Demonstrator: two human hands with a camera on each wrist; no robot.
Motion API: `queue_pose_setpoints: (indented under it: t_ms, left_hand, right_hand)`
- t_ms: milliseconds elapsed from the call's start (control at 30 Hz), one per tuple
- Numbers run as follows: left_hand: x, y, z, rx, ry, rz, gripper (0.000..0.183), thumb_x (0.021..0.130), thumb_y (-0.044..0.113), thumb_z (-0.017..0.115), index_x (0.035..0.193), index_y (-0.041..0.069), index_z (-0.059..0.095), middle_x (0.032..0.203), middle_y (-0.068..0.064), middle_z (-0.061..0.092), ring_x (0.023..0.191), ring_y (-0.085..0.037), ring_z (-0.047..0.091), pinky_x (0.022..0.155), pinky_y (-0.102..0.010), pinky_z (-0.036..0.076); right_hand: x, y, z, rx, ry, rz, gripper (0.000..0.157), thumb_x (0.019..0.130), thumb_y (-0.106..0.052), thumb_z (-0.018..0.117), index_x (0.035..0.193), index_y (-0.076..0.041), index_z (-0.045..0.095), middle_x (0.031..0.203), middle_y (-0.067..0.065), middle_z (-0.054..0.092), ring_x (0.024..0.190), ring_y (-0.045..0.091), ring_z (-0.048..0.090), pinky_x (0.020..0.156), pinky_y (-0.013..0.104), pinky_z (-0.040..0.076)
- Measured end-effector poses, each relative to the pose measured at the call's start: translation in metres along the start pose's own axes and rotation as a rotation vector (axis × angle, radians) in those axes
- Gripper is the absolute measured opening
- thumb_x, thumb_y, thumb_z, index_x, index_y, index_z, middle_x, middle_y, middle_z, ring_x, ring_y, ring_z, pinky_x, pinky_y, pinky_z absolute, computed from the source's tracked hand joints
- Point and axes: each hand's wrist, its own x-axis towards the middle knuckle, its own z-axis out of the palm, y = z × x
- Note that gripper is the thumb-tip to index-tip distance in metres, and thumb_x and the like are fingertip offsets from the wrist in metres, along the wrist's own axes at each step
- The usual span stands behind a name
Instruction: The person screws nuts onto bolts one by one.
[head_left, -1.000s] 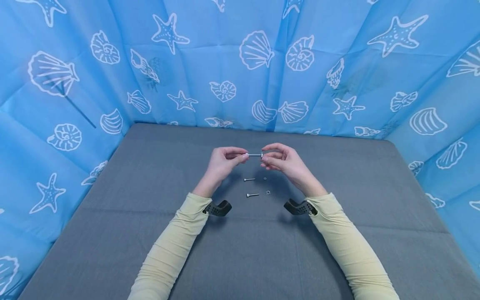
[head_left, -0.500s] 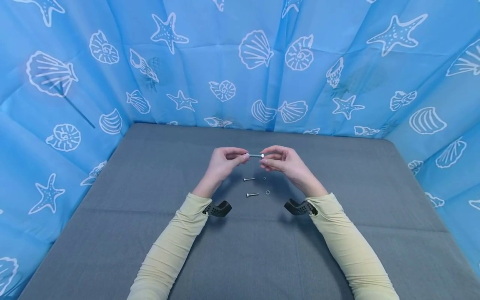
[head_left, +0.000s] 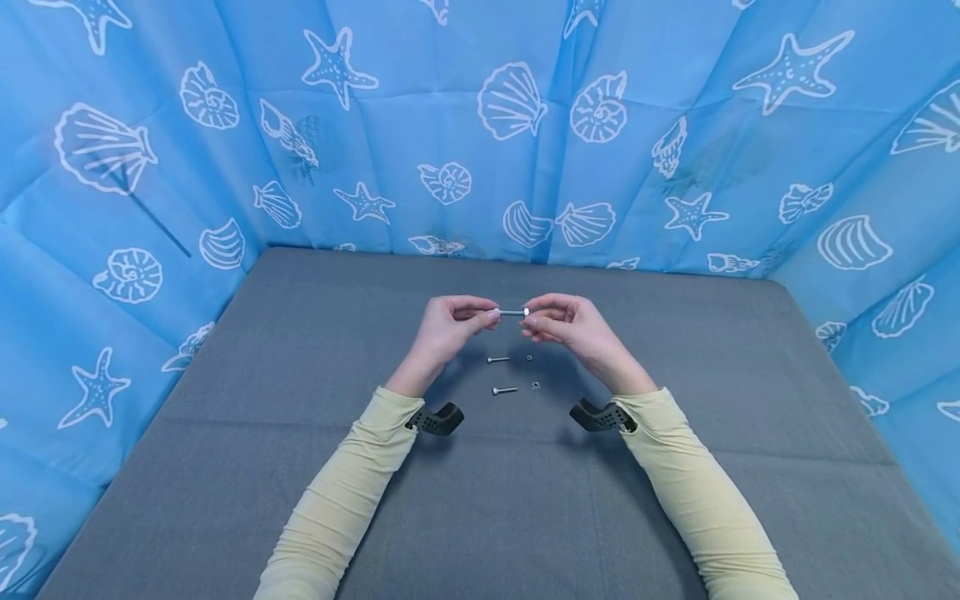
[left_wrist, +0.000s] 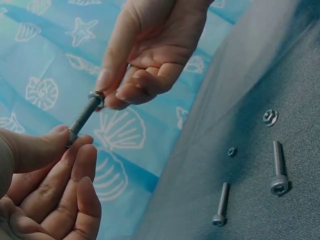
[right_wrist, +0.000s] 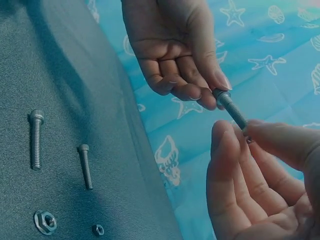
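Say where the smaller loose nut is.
In the head view, the smaller loose nut lies on the table, right of the smaller loose bolt, beyond the larger nut.

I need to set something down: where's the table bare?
Bare table: outside each sleeve, between the sleeves on the near side, and between the hands and curtain. Crowded: the middle, where two bolts and two nuts lie.

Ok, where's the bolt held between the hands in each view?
Head: held bolt nearly level, just right of centre.
Left wrist: held bolt left of centre, slanting up rightward.
Right wrist: held bolt right of centre, slanting down rightward.
Shared landmark: larger loose nut, below it in head, right side in left wrist, bottom left in right wrist.
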Motion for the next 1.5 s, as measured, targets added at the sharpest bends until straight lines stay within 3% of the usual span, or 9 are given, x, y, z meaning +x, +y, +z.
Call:
queue_pose_setpoints:
  t_ms: [167,367,567,733,967,1233,1333,1500]
  left_hand:
    - [-0.0006,0.0001,0.0003,0.008,-0.001,0.006,0.018,0.088,0.018,0.072,0.101,0.007,0.073,0.089,-0.005,0.072,0.084,-0.017,0.069,0.085,-0.05,0.051]
    - [-0.0004,-0.0001,0.0014,0.009,-0.003,0.01,0.018,0.088,0.018,0.072,0.101,0.006,0.073,0.088,-0.006,0.072,0.083,-0.017,0.069,0.084,-0.05,0.051]
    - [-0.0004,0.0015,0.0016,0.002,-0.006,0.034,0.018,0.087,0.018,0.072,0.101,0.005,0.074,0.089,-0.008,0.072,0.083,-0.019,0.069,0.083,-0.051,0.051]
    - [-0.0005,0.0028,0.002,0.007,-0.003,0.034,0.018,0.088,0.016,0.072,0.1,0.004,0.073,0.088,-0.007,0.073,0.082,-0.018,0.069,0.082,-0.048,0.052]
    - [0.0001,0.0004,0.0025,-0.011,-0.014,0.029,0.021,0.088,0.016,0.072,0.102,0.001,0.073,0.088,-0.01,0.073,0.082,-0.019,0.07,0.084,-0.051,0.051]
    - [-0.0001,-0.0004,0.0035,0.004,-0.013,0.031,0.017,0.089,0.014,0.07,0.101,0.002,0.073,0.088,-0.009,0.073,0.081,-0.018,0.07,0.083,-0.051,0.051]
    - [-0.0006,0.0009,0.0041,0.006,-0.002,0.027,0.016,0.089,0.013,0.069,0.101,0.003,0.073,0.087,-0.008,0.073,0.081,-0.017,0.07,0.079,-0.045,0.053]
    - [0.0001,0.0018,0.0049,0.012,0.01,0.025,0.016,0.089,0.013,0.07,0.101,0.003,0.073,0.087,-0.008,0.073,0.08,-0.017,0.07,0.071,-0.03,0.054]
  right_hand:
    - [0.0,0.0001,0.0013,-0.018,0.004,0.019,0.036,0.096,-0.024,0.06,0.118,0.005,0.057,0.098,0.019,0.067,0.081,0.018,0.067,0.073,0.033,0.056]
    - [-0.0021,0.0005,0.0003,-0.03,-0.003,-0.025,0.033,0.093,-0.014,0.065,0.121,0.002,0.055,0.101,0.018,0.068,0.087,0.023,0.068,0.082,0.042,0.054]
    - [-0.002,-0.0011,0.0012,-0.081,-0.002,0.007,0.039,0.096,-0.026,0.062,0.117,0.005,0.058,0.1,0.022,0.066,0.083,0.022,0.067,0.077,0.04,0.056]
    - [-0.0027,-0.0011,-0.0001,-0.045,-0.011,-0.029,0.036,0.095,-0.016,0.063,0.124,0.002,0.053,0.108,0.025,0.064,0.087,0.023,0.068,0.083,0.046,0.053]
    - [-0.0035,-0.0002,0.0003,-0.026,0.027,-0.057,0.029,0.093,-0.013,0.064,0.116,0.004,0.058,0.104,0.019,0.067,0.088,0.019,0.068,0.085,0.045,0.053]
    - [-0.001,0.0019,0.0003,-0.084,0.038,-0.007,0.035,0.097,-0.028,0.058,0.109,0.006,0.06,0.093,0.019,0.068,0.075,0.016,0.066,0.064,0.03,0.055]
    - [-0.0013,0.0024,-0.0009,-0.049,0.032,-0.011,0.033,0.099,-0.026,0.056,0.115,0.003,0.058,0.098,0.017,0.067,0.079,0.018,0.067,0.068,0.032,0.056]
    - [-0.0027,0.0031,-0.003,0.012,0.017,-0.057,0.031,0.094,-0.01,0.063,0.12,0.004,0.055,0.104,0.021,0.067,0.082,0.018,0.068,0.073,0.033,0.056]
